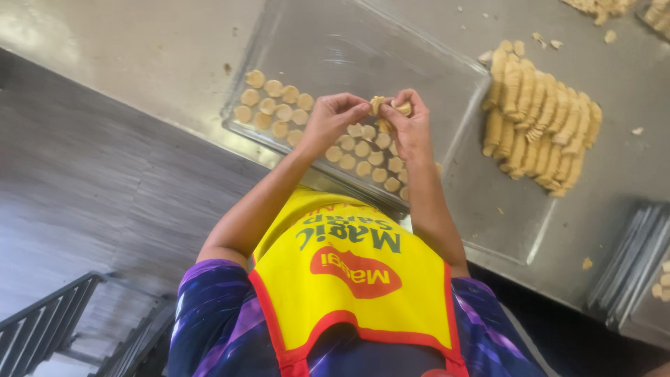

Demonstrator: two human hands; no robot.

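I pinch a small piece of dough [380, 105] between the fingertips of my left hand [333, 120] and right hand [408, 124], above a metal tray [391, 49] holding rows of dough rounds [276, 108]. Ridged dough strips [541, 119] lie beside the tray.

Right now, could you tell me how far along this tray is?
Done: round dough pieces cover the tray's near end. In hand: left hand and right hand pinch one dough piece. Left: much of the tray is bare, and a pile of ridged dough strips lies beside it.
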